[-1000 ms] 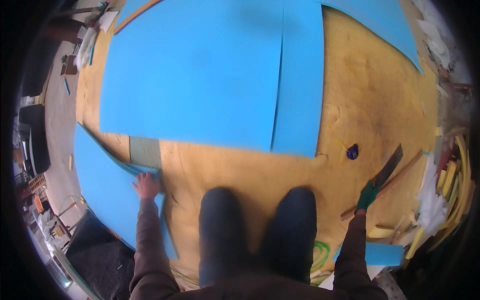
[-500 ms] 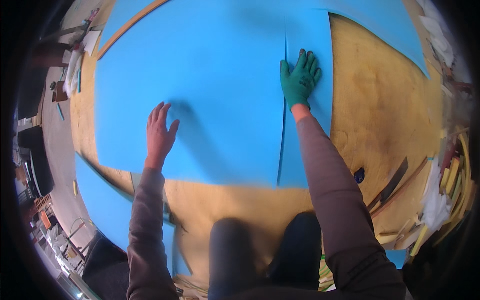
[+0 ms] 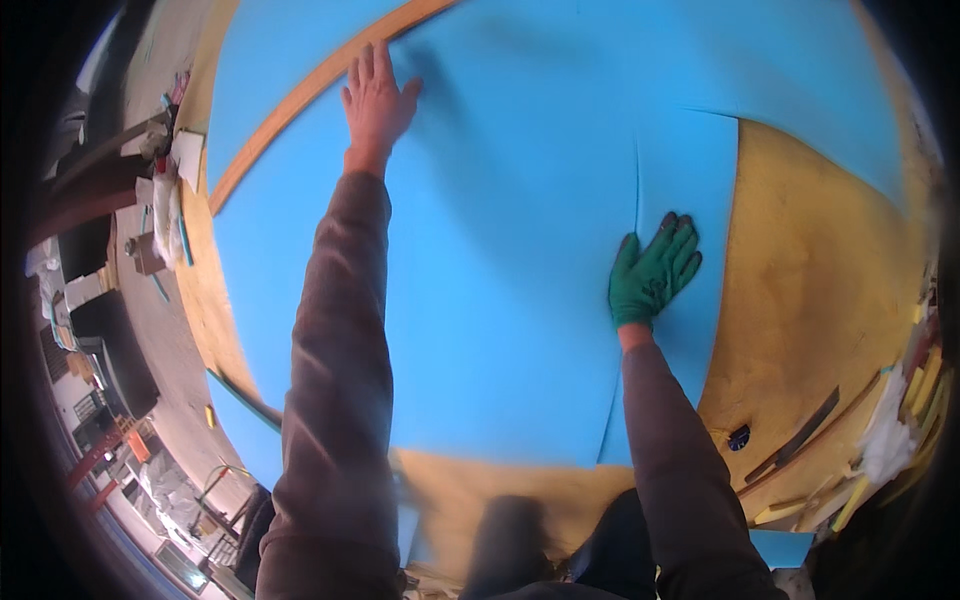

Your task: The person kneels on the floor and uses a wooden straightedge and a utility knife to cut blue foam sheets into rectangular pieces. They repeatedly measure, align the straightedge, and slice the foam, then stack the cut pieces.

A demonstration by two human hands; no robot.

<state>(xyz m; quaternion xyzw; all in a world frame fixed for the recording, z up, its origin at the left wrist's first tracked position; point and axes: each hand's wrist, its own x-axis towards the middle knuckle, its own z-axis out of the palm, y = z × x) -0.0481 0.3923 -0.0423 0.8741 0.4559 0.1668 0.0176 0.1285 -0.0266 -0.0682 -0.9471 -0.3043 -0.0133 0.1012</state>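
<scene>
In the head view, the left hand, bare, has gone from over the middle of the blue sheet up to the wood batten; its fingers are straight and loosely spread, the thumb out to the side; the fingertips overlap the batten's near edge, yet the hand is not closed round it, and whether it presses there I cannot tell. The right hand, in a green glove, was by the dark blade a second ago; it is now palm down over the slit and the narrow strip to its right, fingers fanned, nothing in its grasp; so both hands are free of tools and at the sheet, one near each side.

The sheet lies broad and smooth on the plywood, under the batten at its far left; the plywood is tan and stained; on it, to the right, are the blade and a small dark blue tape measure; another blue piece shows at lower left, partly behind the left sleeve; beyond, white wrap and yellow offcuts crowd the right, and a cluttered grey floor runs along the left.
</scene>
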